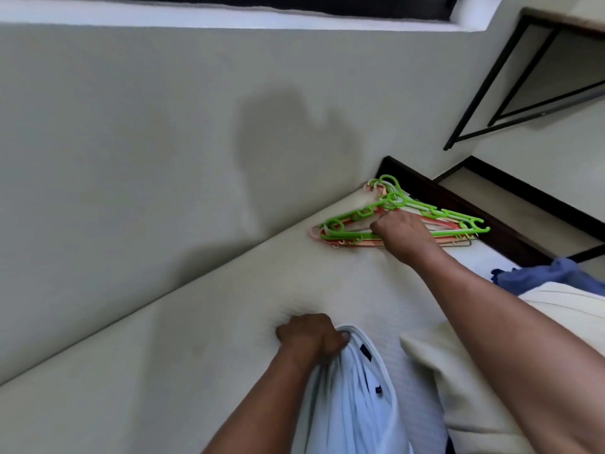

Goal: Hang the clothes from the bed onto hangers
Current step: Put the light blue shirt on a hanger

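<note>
While fisting the white shirt (353, 401) at lower centre in left hand (311, 337), curls right hand (404, 234) round the hanger pile (340, 224) at right; likely risks lifting several tangled together.

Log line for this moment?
left hand: grips white shirt | right hand: curled on green hanger atop pile | shirt: not yet hung

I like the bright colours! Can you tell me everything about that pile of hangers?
The pile of hangers lies flat on the pale bed, at its far corner by the wall. They look like thin plastic: bright green on top, orange, pink and whitish underneath. The green ones have curved hooks and round loops along their arms. The right hand reaches into the pile's middle, fingers curled on a hanger.
</note>
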Motion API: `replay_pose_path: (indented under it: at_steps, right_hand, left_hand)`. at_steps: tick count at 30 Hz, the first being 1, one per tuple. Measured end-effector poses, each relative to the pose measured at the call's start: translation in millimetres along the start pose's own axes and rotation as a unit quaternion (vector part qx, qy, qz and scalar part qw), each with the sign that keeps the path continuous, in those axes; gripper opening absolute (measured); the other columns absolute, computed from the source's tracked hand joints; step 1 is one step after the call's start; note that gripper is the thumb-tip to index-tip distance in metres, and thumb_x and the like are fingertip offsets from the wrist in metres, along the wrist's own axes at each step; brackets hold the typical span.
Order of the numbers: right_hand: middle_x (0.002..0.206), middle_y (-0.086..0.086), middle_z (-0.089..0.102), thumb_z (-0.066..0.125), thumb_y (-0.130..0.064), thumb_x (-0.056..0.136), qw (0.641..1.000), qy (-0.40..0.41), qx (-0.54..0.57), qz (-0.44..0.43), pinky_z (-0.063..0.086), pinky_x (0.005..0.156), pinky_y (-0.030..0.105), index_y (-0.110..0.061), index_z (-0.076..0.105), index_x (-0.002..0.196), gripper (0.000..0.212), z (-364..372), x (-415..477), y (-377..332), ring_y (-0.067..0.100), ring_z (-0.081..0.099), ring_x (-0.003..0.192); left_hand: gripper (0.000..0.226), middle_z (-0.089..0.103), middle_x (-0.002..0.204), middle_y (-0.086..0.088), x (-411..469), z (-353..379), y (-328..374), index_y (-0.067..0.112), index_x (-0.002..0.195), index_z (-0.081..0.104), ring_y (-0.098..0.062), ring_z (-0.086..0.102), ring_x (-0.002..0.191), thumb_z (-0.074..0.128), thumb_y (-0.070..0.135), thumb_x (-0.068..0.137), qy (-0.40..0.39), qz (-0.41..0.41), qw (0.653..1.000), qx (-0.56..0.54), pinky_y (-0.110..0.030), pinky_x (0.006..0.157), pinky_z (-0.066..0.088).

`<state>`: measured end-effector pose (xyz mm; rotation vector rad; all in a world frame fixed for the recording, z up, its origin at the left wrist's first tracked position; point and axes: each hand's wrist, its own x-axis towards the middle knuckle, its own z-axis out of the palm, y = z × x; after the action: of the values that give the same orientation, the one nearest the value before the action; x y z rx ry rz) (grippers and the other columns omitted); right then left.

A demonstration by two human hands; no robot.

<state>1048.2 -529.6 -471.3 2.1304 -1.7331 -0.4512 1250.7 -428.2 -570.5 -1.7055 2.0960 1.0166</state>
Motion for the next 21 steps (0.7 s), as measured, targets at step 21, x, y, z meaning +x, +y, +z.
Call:
replay_pose_path:
  at_steps: [21]
  right_hand:
    - [0.074,0.016,0.058,0.07,0.004,0.078,0.949,0.3,-0.054,-0.077,0.045,0.043,0.039,-0.009,0.057,0.074,0.019,-169,-282,10,0.034,0.059,0.058]
  left_hand:
    - [0.044,0.072,0.108,-0.023,-106,-6,-15,0.003,0.087,0.07,-0.032,0.068,0.095,0.059,0.043,0.101,0.062,0.084,0.99,-0.1,-0.028,0.071,0.041]
